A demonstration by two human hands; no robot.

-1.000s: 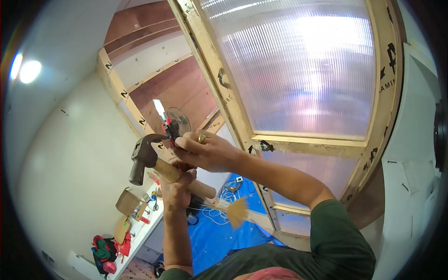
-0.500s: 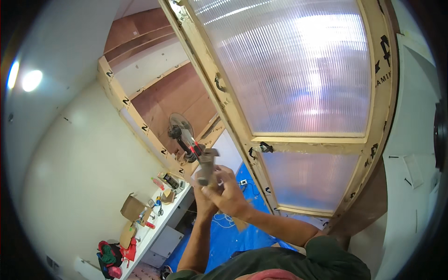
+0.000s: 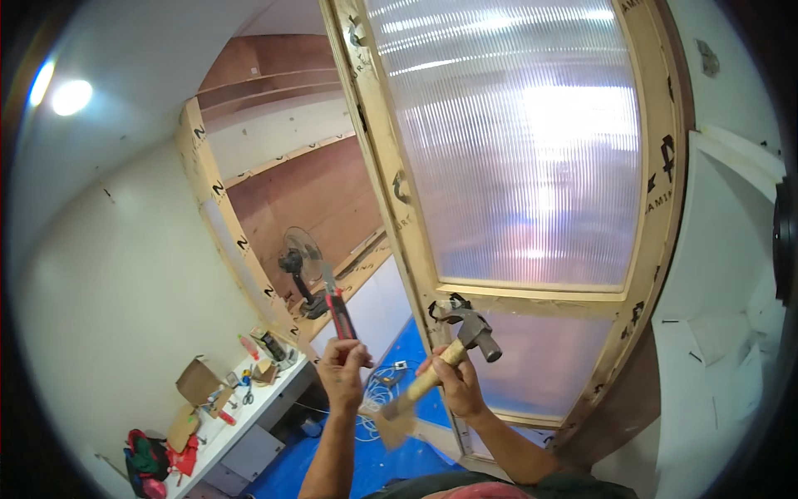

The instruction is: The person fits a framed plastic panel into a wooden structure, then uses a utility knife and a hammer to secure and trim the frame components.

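My left hand (image 3: 342, 368) is closed around a red utility knife (image 3: 337, 309), its blade pointing up. My right hand (image 3: 456, 384) grips the wooden handle of a claw hammer (image 3: 472, 330). The hammer's steel head sits close to the lower cross rail of a wooden door frame (image 3: 532, 293). The frame holds a translucent ribbed plastic panel (image 3: 515, 141). A pale bristle brush (image 3: 389, 422) shows just below and between my hands; I cannot tell which hand holds it.
A standing fan (image 3: 297, 264) stands by the brown wall behind. A white bench (image 3: 249, 412) at the lower left carries a cardboard box (image 3: 195, 379), scissors and small tools. Blue tarpaulin (image 3: 378, 457) and white cord cover the floor. A red bag (image 3: 148, 453) lies by the bench.
The tools swapped hands: the hammer went from my left hand to my right, the knife from right to left. Both hands dropped lower and moved apart, toward the frame.
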